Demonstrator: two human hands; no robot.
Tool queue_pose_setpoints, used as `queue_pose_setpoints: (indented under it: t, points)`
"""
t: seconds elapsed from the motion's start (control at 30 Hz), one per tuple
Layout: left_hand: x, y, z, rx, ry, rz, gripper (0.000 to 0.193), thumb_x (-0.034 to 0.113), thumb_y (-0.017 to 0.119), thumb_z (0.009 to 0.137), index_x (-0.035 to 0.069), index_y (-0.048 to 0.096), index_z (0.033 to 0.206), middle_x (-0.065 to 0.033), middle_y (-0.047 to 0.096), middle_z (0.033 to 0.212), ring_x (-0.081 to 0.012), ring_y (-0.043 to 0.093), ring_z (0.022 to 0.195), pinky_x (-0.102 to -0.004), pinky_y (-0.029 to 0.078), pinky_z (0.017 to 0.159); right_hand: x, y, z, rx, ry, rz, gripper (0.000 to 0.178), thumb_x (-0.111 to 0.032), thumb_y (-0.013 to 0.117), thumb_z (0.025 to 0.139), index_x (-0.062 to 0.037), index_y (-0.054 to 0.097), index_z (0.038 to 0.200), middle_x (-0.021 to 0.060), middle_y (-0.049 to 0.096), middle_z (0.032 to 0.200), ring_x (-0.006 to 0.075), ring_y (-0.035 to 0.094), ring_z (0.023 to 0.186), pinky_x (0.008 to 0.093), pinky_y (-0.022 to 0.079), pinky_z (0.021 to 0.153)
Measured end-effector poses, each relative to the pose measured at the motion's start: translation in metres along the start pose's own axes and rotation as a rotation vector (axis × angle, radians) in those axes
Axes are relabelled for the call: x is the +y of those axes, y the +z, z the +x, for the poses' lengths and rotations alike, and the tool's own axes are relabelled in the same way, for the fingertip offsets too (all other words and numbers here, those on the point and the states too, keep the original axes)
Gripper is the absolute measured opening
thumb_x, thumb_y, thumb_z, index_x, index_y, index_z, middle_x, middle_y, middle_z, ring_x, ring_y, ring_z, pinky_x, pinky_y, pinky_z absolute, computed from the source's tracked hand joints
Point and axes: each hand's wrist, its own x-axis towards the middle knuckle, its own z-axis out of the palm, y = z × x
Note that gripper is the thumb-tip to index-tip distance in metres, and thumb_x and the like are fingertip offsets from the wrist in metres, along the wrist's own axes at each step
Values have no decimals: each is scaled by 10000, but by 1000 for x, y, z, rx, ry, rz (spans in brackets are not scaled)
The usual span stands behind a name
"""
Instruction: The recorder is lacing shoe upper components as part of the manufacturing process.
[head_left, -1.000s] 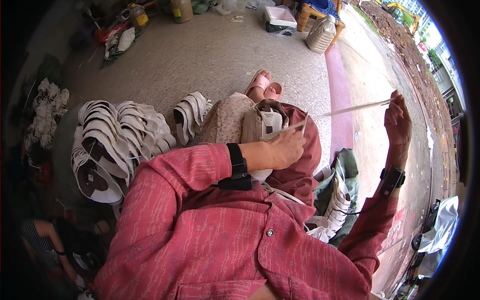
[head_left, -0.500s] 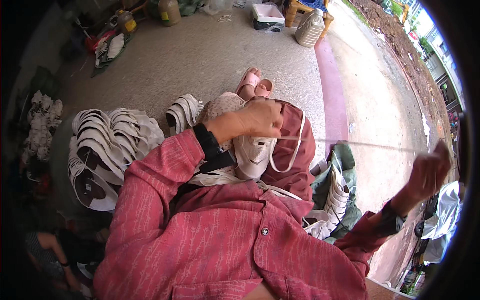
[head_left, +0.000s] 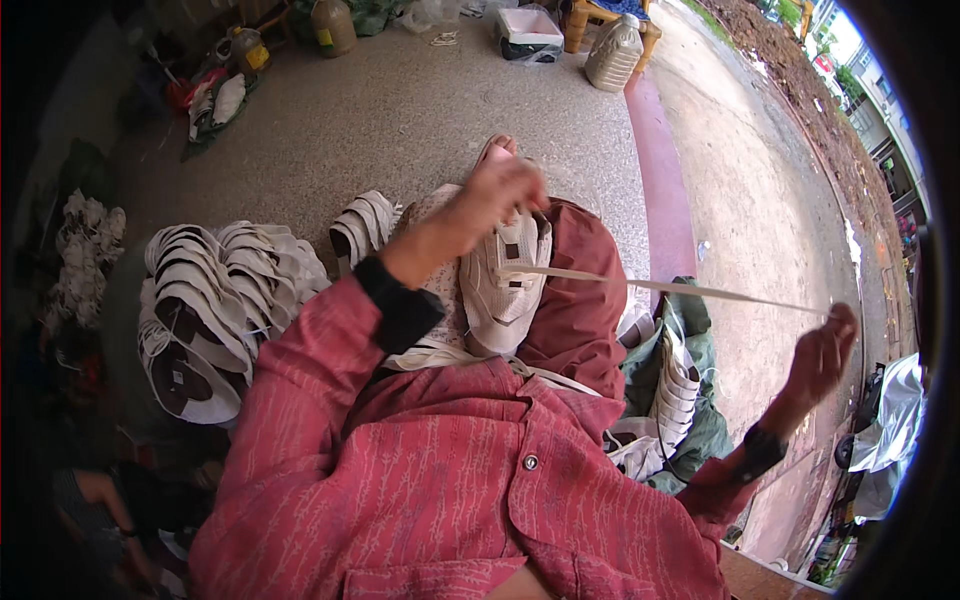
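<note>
Across my lap lies a white shoe upper (head_left: 505, 300) with dark eyelet patches and a mesh surface. A flat whitish shoelace (head_left: 680, 287) runs taut from its lacing area out to the right. At that lace's far end, my right hand (head_left: 825, 355) is closed on it, well away from the upper. Above the top part of the upper hovers my left hand (head_left: 495, 200), its fingers curled and slightly blurred. What they hold, if anything, I cannot make out.
Stacked white shoe uppers (head_left: 200, 310) stand at my left, with a smaller stack (head_left: 362, 230) nearby. More uppers (head_left: 675, 390) lie on green sacking (head_left: 705, 355) at my right. A plastic jug (head_left: 614, 55) and a white box (head_left: 530, 35) stand farther off.
My right hand has come slightly left and down, still with the lace. My left hand has shifted left and up, uncovering more of the upper. The loose lace loop on the right knee is gone.
</note>
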Motion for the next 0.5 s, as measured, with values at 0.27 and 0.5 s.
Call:
queue_pose_setpoints:
  t: [0.27, 0.5]
  points:
    - [-29, -171, -131, 426, 65, -817, 215, 217, 467, 1022, 83, 628, 1071, -49, 646, 1060, -198, 614, 1012, -342, 505, 796, 75, -154, -29, 1023, 46, -255, 377, -62, 622, 931, -78, 565, 1304, 62, 618, 1285, 157, 608, 972, 273, 460, 738]
    - [-65, -201, -239, 749, 64, -936, 247, 239, 460, 1027, 77, 638, 1080, -45, 685, 986, -191, 650, 939, -323, 509, 782, 136, -189, -27, 935, 38, -54, 348, -15, 621, 920, 39, 537, 1254, 74, 608, 987, 144, 606, 906, 194, 503, 786]
